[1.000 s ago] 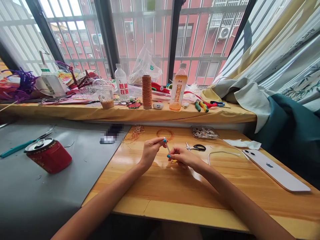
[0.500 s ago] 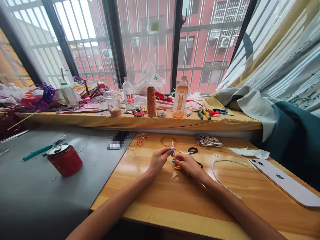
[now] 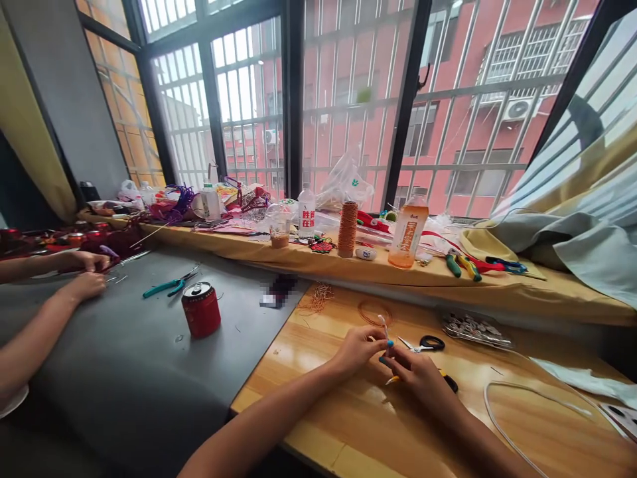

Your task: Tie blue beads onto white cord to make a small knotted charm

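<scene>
My left hand [image 3: 362,348] and my right hand [image 3: 415,373] meet above the wooden table, fingers pinched together. Between their fingertips is a small, thin white piece [image 3: 383,321], its upper end sticking up past my left fingers. Its lower part is hidden, and its kind is too small to make out. Just beyond my right hand lie scissors with black handles [image 3: 432,342]. A yellow and black tool [image 3: 450,381] is partly covered by that hand. Behind my fingers rests a coil of orange-brown cord [image 3: 374,312].
Right of my hands are a white cord [image 3: 490,405], a clear tray of small pieces [image 3: 476,330] and white tissue [image 3: 580,377]. A red can [image 3: 201,311] and teal pliers [image 3: 166,287] occupy the grey table. A co-worker's hands [image 3: 87,275] work at far left. Bottles line the ledge [image 3: 239,247].
The view has swung to the left, so things appear further right and a co-worker's hands have come into sight. My hands keep their pinch on the white piece.
</scene>
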`<state>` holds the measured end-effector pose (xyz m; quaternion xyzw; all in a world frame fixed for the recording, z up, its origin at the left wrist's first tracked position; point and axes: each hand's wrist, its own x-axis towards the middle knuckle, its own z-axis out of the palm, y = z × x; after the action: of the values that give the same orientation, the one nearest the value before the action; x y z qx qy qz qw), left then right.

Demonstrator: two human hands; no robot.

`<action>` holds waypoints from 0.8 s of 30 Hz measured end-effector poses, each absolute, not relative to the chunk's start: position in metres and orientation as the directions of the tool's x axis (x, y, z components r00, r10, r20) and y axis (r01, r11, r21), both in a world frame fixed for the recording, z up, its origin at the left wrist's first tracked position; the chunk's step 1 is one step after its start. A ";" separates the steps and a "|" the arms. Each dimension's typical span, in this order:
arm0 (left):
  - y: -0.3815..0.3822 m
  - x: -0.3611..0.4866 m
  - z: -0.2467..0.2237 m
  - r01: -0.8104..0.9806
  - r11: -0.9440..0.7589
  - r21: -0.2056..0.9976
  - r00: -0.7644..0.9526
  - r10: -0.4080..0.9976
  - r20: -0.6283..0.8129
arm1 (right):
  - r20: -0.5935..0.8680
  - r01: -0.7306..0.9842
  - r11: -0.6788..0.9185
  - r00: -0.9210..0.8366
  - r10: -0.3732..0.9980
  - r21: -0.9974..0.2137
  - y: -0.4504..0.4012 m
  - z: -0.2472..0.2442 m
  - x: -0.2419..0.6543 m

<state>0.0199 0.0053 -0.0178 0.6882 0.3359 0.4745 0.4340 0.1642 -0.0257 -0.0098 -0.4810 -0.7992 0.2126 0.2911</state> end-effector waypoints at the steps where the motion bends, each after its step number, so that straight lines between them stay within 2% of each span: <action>1: 0.004 0.020 -0.017 0.029 -0.389 0.921 0.311 0.879 0.362 | 0.243 0.642 0.433 -0.366 0.898 -0.633 -0.024 -0.010 0.165; 7: 0.002 0.021 -0.015 -0.060 -0.374 0.925 0.286 0.882 0.375 | 0.189 0.560 0.363 -0.345 0.919 -0.745 -0.020 -0.003 0.166; 11: 0.005 0.020 -0.015 -0.033 -0.353 0.935 0.240 0.905 0.350 | 0.241 0.628 0.414 -0.345 0.907 -0.659 -0.022 -0.002 0.168; 13: 0.007 0.020 -0.017 -0.006 -0.318 0.948 0.232 0.922 0.311 | 0.295 0.730 0.454 -0.347 0.890 -0.510 -0.023 -0.004 0.169; 16: 0.010 0.021 -0.021 0.068 -0.249 0.966 0.176 0.956 0.234 | 0.430 0.845 0.525 -0.438 0.789 -0.103 -0.023 -0.008 0.169; 19: 0.013 0.022 -0.023 0.144 -0.193 0.971 0.082 0.980 0.183 | 0.520 0.768 0.574 -0.626 0.581 0.284 -0.022 -0.011 0.168; 21: 0.013 0.023 -0.023 0.134 -0.143 0.981 0.069 0.989 0.135 | 0.552 0.719 0.556 -0.687 0.473 0.417 -0.023 -0.011 0.166; 24: 0.010 0.024 -0.021 0.044 -0.049 0.998 0.184 0.982 0.040 | 0.582 0.727 0.515 -0.679 0.447 0.453 -0.026 -0.008 0.164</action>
<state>0.0244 0.0098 -0.0210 0.5669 0.4524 0.4508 0.5204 0.1637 -0.0263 -0.0082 -0.3467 -0.8470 -0.3496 0.2004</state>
